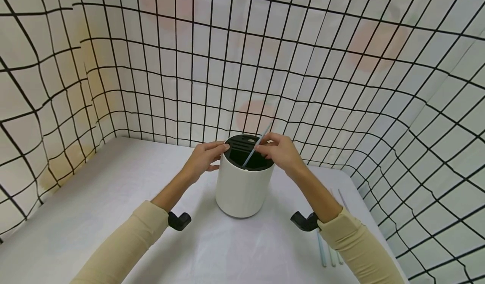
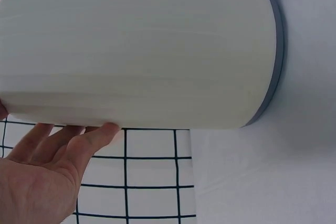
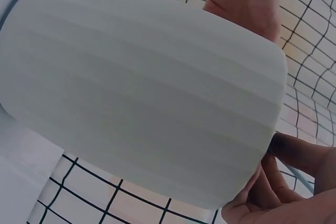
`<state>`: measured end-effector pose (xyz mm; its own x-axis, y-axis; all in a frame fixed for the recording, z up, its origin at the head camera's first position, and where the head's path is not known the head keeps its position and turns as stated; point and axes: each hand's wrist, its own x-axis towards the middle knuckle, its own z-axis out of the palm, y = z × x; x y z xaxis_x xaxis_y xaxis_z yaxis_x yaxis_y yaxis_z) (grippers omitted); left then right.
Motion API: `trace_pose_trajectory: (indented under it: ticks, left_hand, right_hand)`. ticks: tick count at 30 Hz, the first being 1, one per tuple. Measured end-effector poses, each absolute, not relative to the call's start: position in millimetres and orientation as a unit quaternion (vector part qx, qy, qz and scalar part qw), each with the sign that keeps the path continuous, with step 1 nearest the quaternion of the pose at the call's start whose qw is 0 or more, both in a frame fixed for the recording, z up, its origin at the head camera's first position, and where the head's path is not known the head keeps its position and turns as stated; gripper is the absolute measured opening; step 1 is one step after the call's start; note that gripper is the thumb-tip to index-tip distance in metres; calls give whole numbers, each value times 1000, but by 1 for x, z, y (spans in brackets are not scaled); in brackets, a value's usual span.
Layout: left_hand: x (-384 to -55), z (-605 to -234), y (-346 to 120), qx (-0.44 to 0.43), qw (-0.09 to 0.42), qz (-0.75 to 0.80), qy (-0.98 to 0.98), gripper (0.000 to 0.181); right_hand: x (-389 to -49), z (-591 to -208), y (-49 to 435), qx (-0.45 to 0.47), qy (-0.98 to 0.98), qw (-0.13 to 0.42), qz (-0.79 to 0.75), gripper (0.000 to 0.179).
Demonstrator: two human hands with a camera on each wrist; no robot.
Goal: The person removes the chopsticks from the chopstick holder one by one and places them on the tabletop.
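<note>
A white round knife holder point(image 1: 243, 191) stands upright on the table, its black top point(image 1: 236, 142) showing slots and a large opening. My left hand point(image 1: 201, 160) grips the holder's upper left side, thumb at the rim and fingers against the wall. Between the thumb and fingers of my right hand point(image 1: 282, 151) is a thin light-blue stick point(image 1: 262, 138), slanted, its lower end inside the opening near the front rim. In the right wrist view, the holder's wall point(image 3: 136, 93) hides most of the stick point(image 3: 302, 179). The left wrist view shows the left fingers point(image 2: 89, 142) along the wall.
Several thin pale sticks point(image 1: 322, 250) lie on the white table point(image 1: 212, 258) at the right, partly under my right forearm. A black wire grid point(image 1: 204, 73) stands around the table's back and sides, with pale cloth behind it. Black wrist mounts point(image 1: 179, 221) jut inward from both sleeves.
</note>
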<state>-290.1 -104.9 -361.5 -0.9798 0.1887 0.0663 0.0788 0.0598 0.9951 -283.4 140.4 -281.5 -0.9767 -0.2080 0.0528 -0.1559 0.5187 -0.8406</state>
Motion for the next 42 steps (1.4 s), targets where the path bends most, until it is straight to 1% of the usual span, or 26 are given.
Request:
trace_pose_trajectory:
  ticks: [5, 14, 24, 31, 36, 42]
  left_hand:
    - [-291, -363, -105, 94, 41, 681, 725, 57]
    - [-290, -361, -105, 95, 37, 681, 725, 58]
    - [-290, -360, -104, 92, 38, 683, 724, 58]
    - [-291, -360, -105, 94, 42, 681, 725, 56]
    - [-291, -362, -105, 90, 40, 679, 727, 56]
    - [-291, -363, -105, 92, 40, 679, 727, 56]
  right_hand:
    - [-283, -270, 142, -115, 853, 33, -508, 22]
    - [-278, -237, 146, -129, 830, 8, -542, 28]
    - [-269, -199, 158, -130, 811, -55, -568, 27]
    - [-261, -177, 176, -123, 776, -94, -612, 29]
    - [-259, -175, 193, -108, 776, -100, -614, 32]
    - [-260, -195, 214, -80, 790, -80, -602, 33]
